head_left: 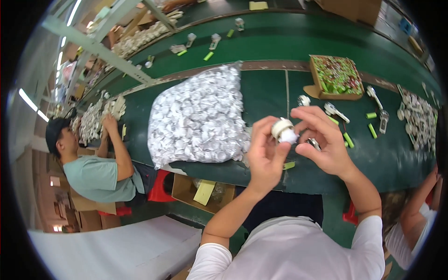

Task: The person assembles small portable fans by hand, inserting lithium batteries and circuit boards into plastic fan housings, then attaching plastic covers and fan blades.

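Observation:
My left hand (263, 158) is closed around a small round white part (282, 130), holding it above the green work surface. The part has a cream ring and a brighter white, rounded piece at its lower end. Close on its right, my right hand (325, 140) has its fingers curved and apart, their tips near the part. A shiny piece (313, 143) shows in the gap between my right thumb and fingers; whether it is touched or lies behind on the table, I cannot tell. Another small white round part (304, 100) lies just beyond my hands.
Left of my hands lies a large clear bag (198, 116) full of white pieces. A cardboard box (338, 96) of green and red pieces stands beyond, near white-handled parts (336, 112) and green pieces (348, 140). Parts are heaped (416, 119) right. A co-worker (95, 172) sits left.

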Motion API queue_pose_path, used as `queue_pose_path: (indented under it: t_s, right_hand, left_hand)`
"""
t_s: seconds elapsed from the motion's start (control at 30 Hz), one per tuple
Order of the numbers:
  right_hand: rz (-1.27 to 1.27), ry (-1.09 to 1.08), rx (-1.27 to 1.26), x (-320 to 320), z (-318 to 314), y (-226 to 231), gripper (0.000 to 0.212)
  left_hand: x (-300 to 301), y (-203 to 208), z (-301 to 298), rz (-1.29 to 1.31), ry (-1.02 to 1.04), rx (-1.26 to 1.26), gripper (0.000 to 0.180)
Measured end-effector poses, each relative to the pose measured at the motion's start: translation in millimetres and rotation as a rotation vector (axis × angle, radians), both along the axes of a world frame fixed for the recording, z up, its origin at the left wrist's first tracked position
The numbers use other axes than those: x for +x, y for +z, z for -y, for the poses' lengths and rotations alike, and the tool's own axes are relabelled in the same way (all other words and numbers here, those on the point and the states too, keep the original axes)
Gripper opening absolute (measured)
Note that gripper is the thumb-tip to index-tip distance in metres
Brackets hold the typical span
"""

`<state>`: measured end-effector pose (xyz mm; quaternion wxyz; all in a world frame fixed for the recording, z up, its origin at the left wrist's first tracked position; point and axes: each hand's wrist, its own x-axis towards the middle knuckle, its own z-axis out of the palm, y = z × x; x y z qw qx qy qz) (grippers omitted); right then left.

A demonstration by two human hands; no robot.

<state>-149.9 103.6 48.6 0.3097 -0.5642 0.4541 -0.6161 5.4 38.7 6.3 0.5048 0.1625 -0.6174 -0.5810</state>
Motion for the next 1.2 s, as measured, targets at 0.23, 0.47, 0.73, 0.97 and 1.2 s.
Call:
queue_pose_path:
  t_s: [0.23, 0.47, 0.73, 0.97, 1.2]
  right_hand:
    - [0.161, 0.103, 0.058, 27, 4, -26, 0.035]
    - [0.018, -0.482, 0.315, -26, 99, -69, 0.071]
    - [-0.651, 0.279, 0.244, 13, 100, -98, 0.036]
    - [-0.692, 0.232, 0.249, 63, 84, -101, 0.031]
    - [-0.622, 0.041, 0.306, 14, 13, -76, 0.026]
  left_hand:
    - [7, -3, -18, 0.033, 0.115, -0.038, 0.035]
    - [-10, -16, 10, 0.439, 0.522, -0.356, 0.050]
    - [81, -57, -35, 0.949, 0.415, -0.610, 0.036]
    - [88, -67, -24, 0.952, 0.248, -0.622, 0.036]
    - [76, -53, -20, 0.723, 0.358, -0.560, 0.020]
